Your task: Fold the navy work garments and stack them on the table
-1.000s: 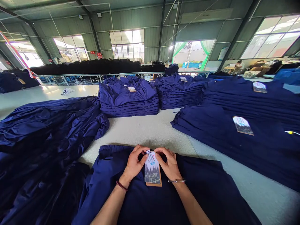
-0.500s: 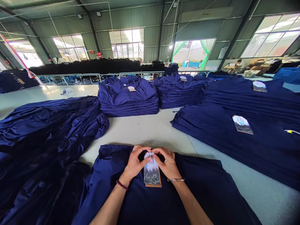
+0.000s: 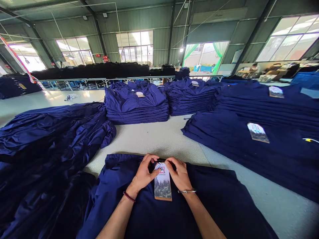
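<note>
A navy garment (image 3: pixel 209 196) lies flat on the table in front of me, its waistband edge facing away. On it rests a hang tag (image 3: pixel 162 186) printed with a forest and a red logo, with a brown card showing beneath. My left hand (image 3: pixel 147 170) pinches near the tag's top left, thumb over the tag by a small dark string. At the tag's top right, my right hand (image 3: pixel 178 171) curls with thumb and forefinger brought together. Whatever sits between the right fingertips is too small to make out.
Loose navy garments (image 3: pixel 50 142) heap up on the left. Folded stacks (image 3: pixel 138 109) stand behind, one with a tag on top. To the right lies another tagged garment (image 3: pixel 224 132). A person (image 3: pixel 253 69) is far off at the back right.
My hands have drawn slightly apart at the top of the tag, uncovering more of its logo. The tag has shifted a little to the right and toward me.
</note>
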The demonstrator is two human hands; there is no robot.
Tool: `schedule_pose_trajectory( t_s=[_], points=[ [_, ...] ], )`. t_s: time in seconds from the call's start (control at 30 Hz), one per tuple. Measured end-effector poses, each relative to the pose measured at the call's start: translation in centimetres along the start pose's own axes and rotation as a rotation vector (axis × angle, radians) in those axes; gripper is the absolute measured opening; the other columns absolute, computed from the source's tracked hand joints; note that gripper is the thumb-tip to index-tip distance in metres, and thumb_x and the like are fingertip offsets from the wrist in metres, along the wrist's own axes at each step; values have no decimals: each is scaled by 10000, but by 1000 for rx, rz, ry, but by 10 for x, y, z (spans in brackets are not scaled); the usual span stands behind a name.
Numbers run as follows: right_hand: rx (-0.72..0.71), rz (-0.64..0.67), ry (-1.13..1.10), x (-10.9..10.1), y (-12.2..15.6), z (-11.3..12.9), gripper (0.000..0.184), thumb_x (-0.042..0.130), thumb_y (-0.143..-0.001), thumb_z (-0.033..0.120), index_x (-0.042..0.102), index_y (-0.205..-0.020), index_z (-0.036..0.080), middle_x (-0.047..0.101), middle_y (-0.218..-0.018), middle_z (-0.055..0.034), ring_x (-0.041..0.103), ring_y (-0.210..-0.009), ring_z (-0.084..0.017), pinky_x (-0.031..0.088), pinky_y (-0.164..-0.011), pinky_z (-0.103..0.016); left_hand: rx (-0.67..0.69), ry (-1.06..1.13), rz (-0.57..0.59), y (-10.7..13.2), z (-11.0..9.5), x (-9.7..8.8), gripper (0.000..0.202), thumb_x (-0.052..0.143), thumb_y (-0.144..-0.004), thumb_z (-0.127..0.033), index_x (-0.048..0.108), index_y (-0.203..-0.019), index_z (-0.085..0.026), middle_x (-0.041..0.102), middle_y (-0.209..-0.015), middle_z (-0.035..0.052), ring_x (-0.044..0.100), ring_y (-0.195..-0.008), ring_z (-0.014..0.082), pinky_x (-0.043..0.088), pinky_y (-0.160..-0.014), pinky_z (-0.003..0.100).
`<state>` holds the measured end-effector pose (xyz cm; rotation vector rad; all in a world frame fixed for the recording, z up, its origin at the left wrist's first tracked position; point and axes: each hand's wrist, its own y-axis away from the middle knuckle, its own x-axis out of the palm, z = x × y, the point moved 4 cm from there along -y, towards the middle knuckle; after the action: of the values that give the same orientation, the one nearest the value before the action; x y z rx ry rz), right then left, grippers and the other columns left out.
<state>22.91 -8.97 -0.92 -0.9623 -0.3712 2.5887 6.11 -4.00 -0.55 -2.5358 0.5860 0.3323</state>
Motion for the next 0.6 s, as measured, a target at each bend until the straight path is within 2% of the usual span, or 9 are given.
schedule_pose_trajectory(
  t_s=[0.17, 0.3, 0.37, 0.47, 0.6],
  points=[
    [9, -9, -10, 0, -1, -2, 328, 465, -899, 516, 627, -780, 257, 698, -794, 4, 618, -784, -187, 397, -853, -359, -5, 33, 27, 1, -1, 1, 482, 775, -761, -420, 591, -1162, -227, 577, -992, 31, 517, -897, 180, 437, -827, 309],
    [0, 8, -86, -1, -5, -6, 277, 549, -853, 506, 643, -761, 261, 710, -834, -6, 625, -851, -203, 420, -886, -371, -79, 74, -22, 0, 8, -1, 346, 573, -916, -496, 609, -1103, -207, 624, -950, 42, 565, -879, 179, 455, -822, 317],
    [29, -19, -229, -3, -7, -9, 287, 573, -834, 515, 652, -751, 252, 727, -935, -32, 633, -938, -222, 441, -907, -374, -103, 64, -67, -1, 12, -3, 323, 460, -978, -468, 613, -1094, -208, 648, -957, 51, 594, -907, 184, 463, -854, 333],
    [167, -30, -515, -4, -8, -16, 334, 610, -796, 549, 691, -780, 225, 733, -1024, -71, 651, -925, -242, 494, -821, -360, -75, 26, -73, -2, 13, -3, 276, 474, -980, -404, 626, -1114, -217, 673, -1000, 57, 612, -968, 196, 470, -900, 358],
    [370, 61, -792, -2, -6, -20, 457, 668, -745, 558, 744, -1015, 198, 734, -821, -58, 644, -707, -212, 493, -630, -325, -34, -51, -80, -2, 11, -4, 206, 560, -933, -333, 659, -1081, -229, 679, -981, 52, 602, -962, 208, 479, -891, 371]
  ],
)
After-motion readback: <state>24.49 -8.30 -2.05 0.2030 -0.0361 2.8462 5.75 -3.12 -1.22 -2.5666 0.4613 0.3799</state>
